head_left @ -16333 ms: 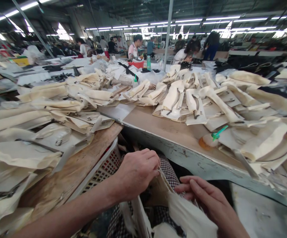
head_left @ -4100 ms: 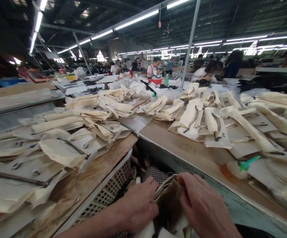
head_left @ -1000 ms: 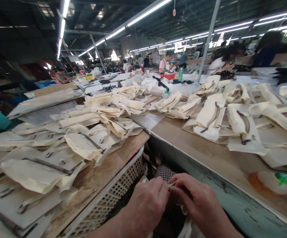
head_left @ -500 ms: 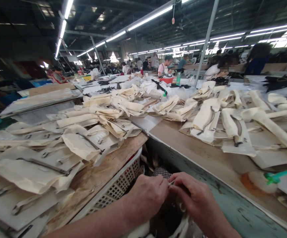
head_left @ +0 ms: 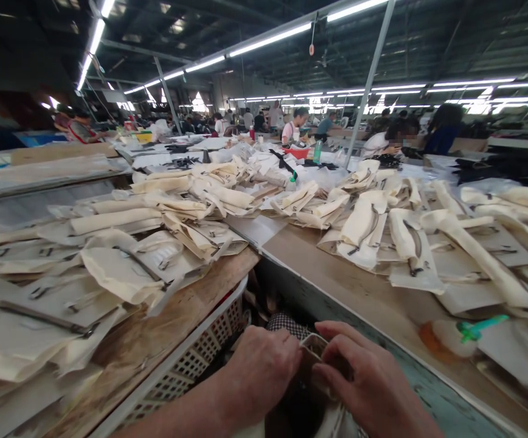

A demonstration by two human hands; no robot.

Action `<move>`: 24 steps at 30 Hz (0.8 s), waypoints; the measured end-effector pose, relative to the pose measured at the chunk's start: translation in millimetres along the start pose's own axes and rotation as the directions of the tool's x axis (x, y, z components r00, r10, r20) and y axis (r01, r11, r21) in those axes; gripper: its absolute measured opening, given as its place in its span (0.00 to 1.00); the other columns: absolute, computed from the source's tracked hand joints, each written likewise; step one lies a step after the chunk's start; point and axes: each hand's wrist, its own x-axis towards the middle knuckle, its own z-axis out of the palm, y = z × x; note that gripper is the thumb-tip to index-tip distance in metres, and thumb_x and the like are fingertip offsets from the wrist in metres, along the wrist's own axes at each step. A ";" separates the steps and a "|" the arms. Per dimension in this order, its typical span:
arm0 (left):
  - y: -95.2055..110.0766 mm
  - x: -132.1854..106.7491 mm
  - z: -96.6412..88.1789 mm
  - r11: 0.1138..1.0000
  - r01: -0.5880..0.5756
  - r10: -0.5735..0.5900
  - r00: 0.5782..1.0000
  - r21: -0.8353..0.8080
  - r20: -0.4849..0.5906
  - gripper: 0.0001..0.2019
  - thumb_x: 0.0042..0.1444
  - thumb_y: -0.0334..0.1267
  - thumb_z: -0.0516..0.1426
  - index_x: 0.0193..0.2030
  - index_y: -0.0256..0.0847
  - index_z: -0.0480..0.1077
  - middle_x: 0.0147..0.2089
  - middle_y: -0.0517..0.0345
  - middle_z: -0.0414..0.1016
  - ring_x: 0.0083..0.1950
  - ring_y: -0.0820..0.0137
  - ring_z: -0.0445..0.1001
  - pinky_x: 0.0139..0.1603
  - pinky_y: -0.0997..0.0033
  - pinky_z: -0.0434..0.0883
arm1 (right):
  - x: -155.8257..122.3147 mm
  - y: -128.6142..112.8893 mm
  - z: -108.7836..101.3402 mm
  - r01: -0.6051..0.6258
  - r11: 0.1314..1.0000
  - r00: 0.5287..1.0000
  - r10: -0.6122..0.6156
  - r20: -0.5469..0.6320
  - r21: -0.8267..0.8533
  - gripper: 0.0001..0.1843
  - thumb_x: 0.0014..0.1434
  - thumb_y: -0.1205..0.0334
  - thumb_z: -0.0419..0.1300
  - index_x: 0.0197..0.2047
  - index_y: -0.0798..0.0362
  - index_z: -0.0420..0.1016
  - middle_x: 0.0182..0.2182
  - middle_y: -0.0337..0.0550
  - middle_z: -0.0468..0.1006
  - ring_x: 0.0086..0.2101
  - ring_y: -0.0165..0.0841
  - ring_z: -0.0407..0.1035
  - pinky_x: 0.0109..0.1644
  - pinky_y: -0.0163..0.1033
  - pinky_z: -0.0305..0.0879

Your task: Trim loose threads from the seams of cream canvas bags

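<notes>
In my lap, below the tables' edges, lies a cream piece of sheet material (head_left: 334,420) with a raised, curved pale edge. My left hand (head_left: 266,368) is closed on this edge, fingertips pressed together. Just to its right, my right hand (head_left: 367,377) has its thumb and fingers apart around the other end of the edge. The thumb appears to touch the piece. My hands hide much of it, and its lower part is dark.
A white plastic basket (head_left: 191,359) stands at left beneath a wooden tabletop (head_left: 154,340). Cream pieces with dark zipper-like strips (head_left: 122,267) cover both tables. A bottle with a green nozzle (head_left: 467,334) stands on the right table (head_left: 337,280). Several people sit further back.
My right hand's fingers have spread from a pinch close to my left hand. The pale edge between the hands now shows as a wider curve. The view has shifted slightly right.
</notes>
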 end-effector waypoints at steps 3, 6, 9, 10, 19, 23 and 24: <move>0.8 0.2 -0.4 1.000 0.020 -0.020 1.000 -0.001 0.001 0.08 0.63 0.30 0.53 0.32 0.39 0.69 0.30 0.58 0.75 0.27 0.66 0.73 0.22 0.71 0.62 | 1.0 -3.8 -0.9 0.032 0.999 0.999 -0.033 -0.039 -0.029 0.07 0.57 0.69 0.56 0.30 0.49 0.69 0.50 0.45 0.77 0.40 0.36 0.79 0.39 0.38 0.74; 1.7 0.3 -0.7 1.000 0.025 -0.025 0.999 0.001 -0.030 0.09 0.64 0.30 0.51 0.32 0.39 0.68 0.29 0.58 0.75 0.26 0.66 0.73 0.22 0.71 0.62 | 4.7 -6.3 2.2 0.092 0.996 0.979 -0.092 -0.180 -0.010 0.09 0.58 0.70 0.52 0.29 0.50 0.68 0.47 0.45 0.80 0.36 0.35 0.79 0.34 0.36 0.73; 1.9 0.3 -1.4 1.000 0.006 -0.006 0.998 0.009 -0.063 0.10 0.64 0.29 0.51 0.31 0.39 0.67 0.28 0.59 0.74 0.24 0.68 0.72 0.21 0.72 0.60 | 9.1 -7.3 5.7 0.142 0.988 0.955 -0.122 -0.270 0.058 0.09 0.60 0.70 0.53 0.28 0.50 0.67 0.45 0.46 0.81 0.37 0.34 0.79 0.35 0.35 0.73; 1.7 0.3 -1.5 1.000 -0.003 0.004 0.997 0.012 -0.071 0.10 0.63 0.29 0.51 0.31 0.38 0.66 0.27 0.59 0.74 0.24 0.68 0.72 0.21 0.73 0.60 | 10.2 -7.3 6.8 0.152 0.984 0.955 -0.123 -0.271 0.091 0.09 0.60 0.69 0.53 0.29 0.50 0.67 0.45 0.46 0.81 0.38 0.33 0.79 0.37 0.34 0.73; -0.5 -0.8 1.1 0.999 -0.032 0.031 0.997 -0.005 -0.065 0.12 0.66 0.31 0.48 0.31 0.40 0.66 0.28 0.59 0.74 0.25 0.65 0.72 0.21 0.69 0.58 | 8.4 -1.2 19.4 0.120 0.958 0.961 -0.045 -0.273 0.262 0.08 0.63 0.68 0.55 0.32 0.49 0.67 0.39 0.40 0.80 0.36 0.30 0.77 0.39 0.32 0.70; -2.3 0.1 5.0 1.000 -0.021 0.019 0.996 -0.023 -0.082 0.12 0.66 0.32 0.48 0.31 0.41 0.67 0.29 0.60 0.74 0.25 0.66 0.72 0.21 0.69 0.58 | 8.0 0.4 22.2 0.102 0.952 0.965 -0.024 -0.260 0.290 0.08 0.64 0.67 0.55 0.32 0.49 0.67 0.40 0.39 0.80 0.36 0.29 0.76 0.39 0.31 0.69; -2.6 0.1 5.7 1.000 -0.022 0.020 0.997 -0.021 -0.080 0.12 0.66 0.32 0.48 0.32 0.41 0.67 0.29 0.60 0.74 0.25 0.66 0.72 0.21 0.69 0.58 | 8.3 0.1 22.2 0.098 0.950 0.965 -0.019 -0.261 0.296 0.08 0.64 0.66 0.55 0.32 0.49 0.66 0.40 0.38 0.80 0.36 0.29 0.76 0.39 0.31 0.69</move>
